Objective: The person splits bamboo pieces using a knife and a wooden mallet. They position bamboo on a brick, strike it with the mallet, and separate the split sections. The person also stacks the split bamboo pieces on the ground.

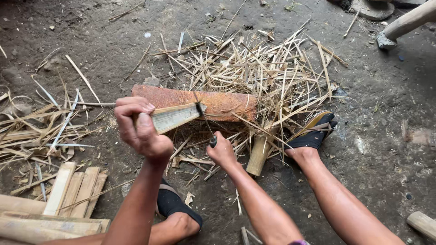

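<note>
My left hand (pixel 138 129) grips a short split piece of bamboo (pixel 175 117), held nearly level with its far end over a reddish-brown log (pixel 222 103) lying on the ground. My right hand (pixel 221 152) is closed around the dark handle of a knife (pixel 204 122), whose thin blade stands in the far end of the bamboo piece. Both forearms reach in from the bottom of the view.
A heap of bamboo shavings (pixel 268 72) covers the dirt behind the log. Split bamboo slats (pixel 75 190) lie at lower left beside loose strips (pixel 41 131). My feet in dark sandals (pixel 315 134) rest on the ground. A bamboo stub (pixel 259 154) leans near the log.
</note>
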